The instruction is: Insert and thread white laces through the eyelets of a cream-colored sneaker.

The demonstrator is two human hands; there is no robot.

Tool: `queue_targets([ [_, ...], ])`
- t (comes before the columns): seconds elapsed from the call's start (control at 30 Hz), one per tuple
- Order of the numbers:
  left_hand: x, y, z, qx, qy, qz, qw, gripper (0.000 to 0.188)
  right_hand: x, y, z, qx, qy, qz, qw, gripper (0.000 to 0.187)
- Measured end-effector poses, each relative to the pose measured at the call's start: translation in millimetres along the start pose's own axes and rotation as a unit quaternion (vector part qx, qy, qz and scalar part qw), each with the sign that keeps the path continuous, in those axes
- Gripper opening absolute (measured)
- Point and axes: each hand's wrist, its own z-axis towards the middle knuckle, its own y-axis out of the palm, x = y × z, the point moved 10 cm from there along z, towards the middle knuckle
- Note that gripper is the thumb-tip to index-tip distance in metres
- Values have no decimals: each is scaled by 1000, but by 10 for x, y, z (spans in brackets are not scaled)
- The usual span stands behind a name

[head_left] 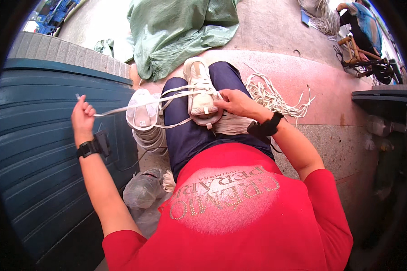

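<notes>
A beige sneaker (199,86) lies between my thighs, its toe pointing away from me and its collar toward me. Flat off-white shoelace (140,105) runs from its eyelets out to the left, with several strands looping over my left thigh. Out at the left, my left hand (82,116) is closed around the lace, and a tip sticks up above the fingers. My right hand (235,103) grips the sneaker's right side near the collar; its fingertips are partly hidden against the upper.
A heap of loose white laces (273,95) lies right of my knees. White bag-covered bundle (142,113) and clear plastic bags (142,189) stand left. A dark blue door (54,135) borders the left side. Green tarp (181,36) lies ahead. Another person (364,27) sits far right.
</notes>
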Motion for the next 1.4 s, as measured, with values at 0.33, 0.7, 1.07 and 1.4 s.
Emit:
queue_targets([
  [0.33, 340, -1140, -64, -3, 40, -96, 995, 16, 1014, -1553, -512, 154, 11, 34, 987, 24],
  [0.7, 406, -1053, -72, 2, 39, -110, 993, 16, 3385, -2740, -2235, 352, 180, 446, 803, 16],
  [1.07, -867, 561, -198, -82, -55, 151, 983, 13, 2029, -3879, -2082, 294, -287, 757, 508, 20],
  [1.4, -2171, 2441, -741, -335, 12, 495, 802, 21, 151, -1098, -204, 184, -32, 159, 969, 18],
])
